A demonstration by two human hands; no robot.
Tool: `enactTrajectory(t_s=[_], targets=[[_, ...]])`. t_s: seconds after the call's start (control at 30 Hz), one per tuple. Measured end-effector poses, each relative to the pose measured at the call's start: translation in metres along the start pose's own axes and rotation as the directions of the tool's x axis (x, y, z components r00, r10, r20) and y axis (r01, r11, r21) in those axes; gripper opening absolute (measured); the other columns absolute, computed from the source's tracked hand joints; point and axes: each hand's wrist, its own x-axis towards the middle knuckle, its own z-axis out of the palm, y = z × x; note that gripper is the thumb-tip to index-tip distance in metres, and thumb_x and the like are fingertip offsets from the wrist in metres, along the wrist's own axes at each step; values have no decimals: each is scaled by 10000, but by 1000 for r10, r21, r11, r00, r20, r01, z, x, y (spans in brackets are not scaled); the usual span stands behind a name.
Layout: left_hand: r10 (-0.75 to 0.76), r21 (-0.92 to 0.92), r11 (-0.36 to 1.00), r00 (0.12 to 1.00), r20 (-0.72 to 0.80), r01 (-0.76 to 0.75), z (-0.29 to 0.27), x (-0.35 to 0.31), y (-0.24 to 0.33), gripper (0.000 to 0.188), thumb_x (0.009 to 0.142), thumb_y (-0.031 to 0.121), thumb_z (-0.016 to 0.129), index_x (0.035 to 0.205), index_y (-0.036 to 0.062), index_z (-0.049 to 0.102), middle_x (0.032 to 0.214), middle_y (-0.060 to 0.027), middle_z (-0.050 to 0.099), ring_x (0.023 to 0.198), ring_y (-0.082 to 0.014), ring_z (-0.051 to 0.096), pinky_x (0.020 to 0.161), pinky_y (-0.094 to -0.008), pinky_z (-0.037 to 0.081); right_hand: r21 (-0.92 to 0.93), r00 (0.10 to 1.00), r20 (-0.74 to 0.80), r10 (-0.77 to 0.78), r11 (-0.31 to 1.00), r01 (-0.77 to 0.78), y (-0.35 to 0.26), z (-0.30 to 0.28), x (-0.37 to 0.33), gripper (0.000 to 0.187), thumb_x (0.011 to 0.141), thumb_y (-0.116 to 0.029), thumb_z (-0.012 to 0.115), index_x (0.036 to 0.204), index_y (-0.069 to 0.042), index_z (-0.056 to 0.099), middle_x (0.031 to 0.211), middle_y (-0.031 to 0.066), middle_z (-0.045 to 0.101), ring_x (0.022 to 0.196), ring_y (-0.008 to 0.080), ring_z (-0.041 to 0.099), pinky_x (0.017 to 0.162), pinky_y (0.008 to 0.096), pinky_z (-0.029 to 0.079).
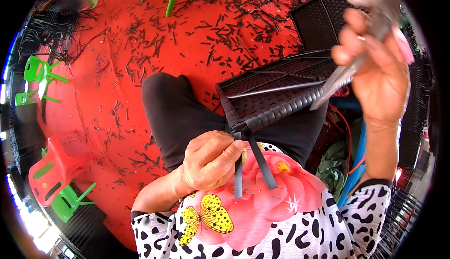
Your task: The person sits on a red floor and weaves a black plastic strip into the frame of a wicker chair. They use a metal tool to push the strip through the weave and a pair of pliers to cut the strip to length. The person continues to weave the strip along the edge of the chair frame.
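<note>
A black woven rattan panel (276, 90) with a wrapped rim rests across my lap, one corner toward me. Two flat dark strips hang from that corner. My left hand (211, 160) is closed at the corner, thumb and fingers pinching the left strip (238, 179); the other strip (263, 163) dangles free beside it. Raised at the upper right, my right hand (375, 66) grips a grey bladed tool (335, 87), its blade slanting down toward the wrapped rim. Motion blurs the tool, and its exact kind is unclear. Something pink shows around its upper part.
Short black strip offcuts (154, 57) litter the red floor (93, 118). Green stools (40, 71) and a red plastic chair (51, 172) stand at left. Another woven panel (318, 19) lies beyond my lap. A red cord (349, 141) and green cloth (333, 163) are at right.
</note>
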Motion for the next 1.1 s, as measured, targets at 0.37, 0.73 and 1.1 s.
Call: enactTrajectory(t_s=[0.37,0.73,1.1], targets=[[124,-93,988,992,12,-123,7,8,-11,243,667,-150,655,876,-98,543,637,-103,489,520,-207,503,492,-355,499,169,976,154,156,969,-181,67,78,24,244,874,-86,519,1060,66,479,931,128,527,769,223,590,674,352,509],[136,-102,987,987,86,-127,2,7,-11,206,706,-6,626,870,-103,547,708,-147,551,574,-233,542,557,-391,526,-1,971,227,70,997,-72,68,92,17,316,885,-98,515,1137,79,446,923,130,556,800,208,589,727,326,489],[166,-78,984,983,76,-160,8,3,-7,223,652,-53,661,844,-88,552,675,-120,519,539,-215,522,540,-375,514,-348,878,30,477,829,-439,71,57,24,227,847,-161,590,1024,-19,583,770,26,606,634,69,563,549,193,444]])
